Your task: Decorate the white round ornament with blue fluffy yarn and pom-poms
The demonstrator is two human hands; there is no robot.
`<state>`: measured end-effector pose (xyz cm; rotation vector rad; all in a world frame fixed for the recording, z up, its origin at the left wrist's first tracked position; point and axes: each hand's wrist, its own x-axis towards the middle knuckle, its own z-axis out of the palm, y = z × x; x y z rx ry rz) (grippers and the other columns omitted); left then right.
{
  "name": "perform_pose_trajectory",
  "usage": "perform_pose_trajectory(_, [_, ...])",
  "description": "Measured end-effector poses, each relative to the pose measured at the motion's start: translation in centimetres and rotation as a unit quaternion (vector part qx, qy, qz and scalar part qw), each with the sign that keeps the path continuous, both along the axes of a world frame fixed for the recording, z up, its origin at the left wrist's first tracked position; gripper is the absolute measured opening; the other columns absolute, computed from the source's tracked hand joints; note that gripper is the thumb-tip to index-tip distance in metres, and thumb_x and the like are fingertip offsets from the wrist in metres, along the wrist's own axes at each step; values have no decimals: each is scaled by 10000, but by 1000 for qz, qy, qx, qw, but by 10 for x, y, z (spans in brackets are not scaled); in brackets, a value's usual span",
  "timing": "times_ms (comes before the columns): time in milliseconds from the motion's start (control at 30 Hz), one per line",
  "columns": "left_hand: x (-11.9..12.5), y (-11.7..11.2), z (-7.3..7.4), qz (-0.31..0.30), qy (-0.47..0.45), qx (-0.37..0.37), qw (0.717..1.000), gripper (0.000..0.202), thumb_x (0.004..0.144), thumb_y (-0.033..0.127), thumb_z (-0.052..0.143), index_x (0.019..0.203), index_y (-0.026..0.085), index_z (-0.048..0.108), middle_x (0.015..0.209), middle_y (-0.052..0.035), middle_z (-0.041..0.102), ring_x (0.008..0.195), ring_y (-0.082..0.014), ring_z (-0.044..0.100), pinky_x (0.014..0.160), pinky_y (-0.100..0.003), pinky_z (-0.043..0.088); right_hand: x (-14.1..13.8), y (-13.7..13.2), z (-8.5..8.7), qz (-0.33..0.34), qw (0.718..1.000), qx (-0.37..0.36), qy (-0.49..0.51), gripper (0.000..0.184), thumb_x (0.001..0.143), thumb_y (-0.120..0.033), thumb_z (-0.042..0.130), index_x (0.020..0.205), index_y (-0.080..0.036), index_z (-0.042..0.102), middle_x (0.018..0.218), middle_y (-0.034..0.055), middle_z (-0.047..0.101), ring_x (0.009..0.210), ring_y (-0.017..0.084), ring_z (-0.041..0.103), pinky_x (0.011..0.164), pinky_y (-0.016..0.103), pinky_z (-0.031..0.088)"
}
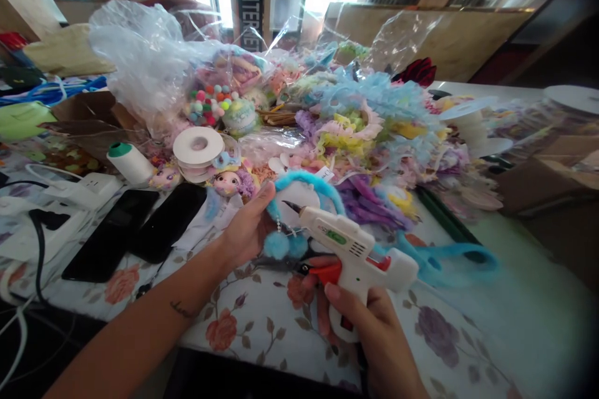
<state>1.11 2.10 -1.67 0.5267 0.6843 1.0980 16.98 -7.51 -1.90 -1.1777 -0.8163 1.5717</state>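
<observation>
My right hand point(362, 318) grips the handle of a white hot glue gun point(355, 249) with a red trigger; its dark nozzle points left at a fuzzy blue craft piece. My left hand point(248, 227) is closed on that blue fuzzy hoop point(309, 184) with two blue pompoms point(285, 244) hanging from a bead string. Both hands sit above a floral tablecloth point(253, 318).
A heap of pastel craft pieces and plastic bags point(140, 56) fills the back. White ribbon spool point(199, 146), thread cone point(128, 161), two black phones point(140, 227), power strip point(88, 190) and cables lie left. Blue fuzzy wire point(449, 259) lies right, cardboard boxes beyond.
</observation>
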Motion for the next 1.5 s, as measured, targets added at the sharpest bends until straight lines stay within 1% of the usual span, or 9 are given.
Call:
perform_pose_trajectory(133, [-1, -1, -2, -7, 9, 27, 1000, 375, 993, 361, 442, 1262, 153, 600, 902, -91, 734, 828, -217, 708, 667, -283, 573, 3, 0, -2, 10, 1000, -3, -6, 265, 754, -402, 738, 878, -170, 709, 509, 4, 592, 435, 101, 483, 385, 182, 358])
perform_pose_trajectory(200, [-1, 0, -5, -3, 10, 36, 999, 365, 987, 363, 457, 1264, 166, 592, 901, -83, 728, 816, -212, 703, 644, -276, 564, 4, 0, -2, 13, 1000, -6, -11, 263, 761, -398, 733, 899, -175, 707, 478, -9, 575, 416, 88, 456, 391, 178, 358])
perform_pose_trajectory(400, [-2, 2, -7, 22, -14, 43, 999, 248, 959, 275, 513, 1158, 176, 622, 904, -50, 714, 837, -188, 688, 740, -276, 550, 3, 0, -3, 21, 999, 5, -27, 269, 785, -425, 711, 866, -170, 688, 464, -8, 568, 423, 99, 453, 379, 179, 352])
perform_pose_trajectory(567, [-1, 2, -6, 19, -10, 11, 1000, 189, 955, 218, 481, 1077, 166, 616, 874, -45, 700, 723, -160, 659, 649, -255, 532, 0, 2, -4, 20, 999, 15, -41, 306, 806, -474, 686, 805, -170, 653, 466, 5, 572, 455, 130, 514, 380, 187, 347])
perform_pose_trajectory(767, [1, 3, -9, 11, -18, 4, 1000, 200, 943, 180, 470, 1085, 174, 612, 977, -47, 687, 804, -173, 662, 704, -296, 555, -2, 2, -1, 19, 999, 12, -44, 289, 813, -460, 676, 786, -176, 628, 452, -6, 564, 414, 107, 450, 381, 189, 318])
perform_pose_trajectory(1033, [1, 2, -5, 20, -16, -33, 999, 163, 913, 173, 495, 1015, 161, 621, 866, -31, 664, 736, -163, 642, 655, -282, 530, -1, 2, -2, 32, 999, 14, -39, 342, 823, -514, 662, 762, -180, 620, 464, -10, 541, 441, 118, 473, 386, 198, 325])
perform_pose_trajectory(1233, [0, 1, -7, 4, -20, -12, 1000, 169, 898, 188, 535, 1041, 170, 622, 893, -29, 675, 755, -157, 644, 674, -267, 523, -1, 2, -6, 29, 999, 8, -32, 387, 820, -546, 665, 782, -164, 626, 613, 27, 624, 445, 99, 477, 369, 194, 327])
perform_pose_trajectory(1367, [0, 1, -8, 5, -15, -19, 1000, 178, 905, 200, 535, 1057, 166, 622, 905, -38, 681, 776, -171, 654, 718, -283, 526, 0, 2, -8, 41, 998, 8, -37, 395, 827, -555, 660, 755, -168, 628, 487, 6, 553, 482, 128, 504, 375, 189, 339])
perform_pose_trajectory(1500, [1, 1, -7, 17, -19, -25, 999, 182, 915, 179, 526, 1069, 164, 623, 924, -34, 687, 767, -160, 657, 686, -269, 527, 1, 2, -8, 47, 998, 7, -40, 357, 824, -516, 675, 731, -176, 620, 448, -5, 526, 483, 131, 503, 374, 182, 333])
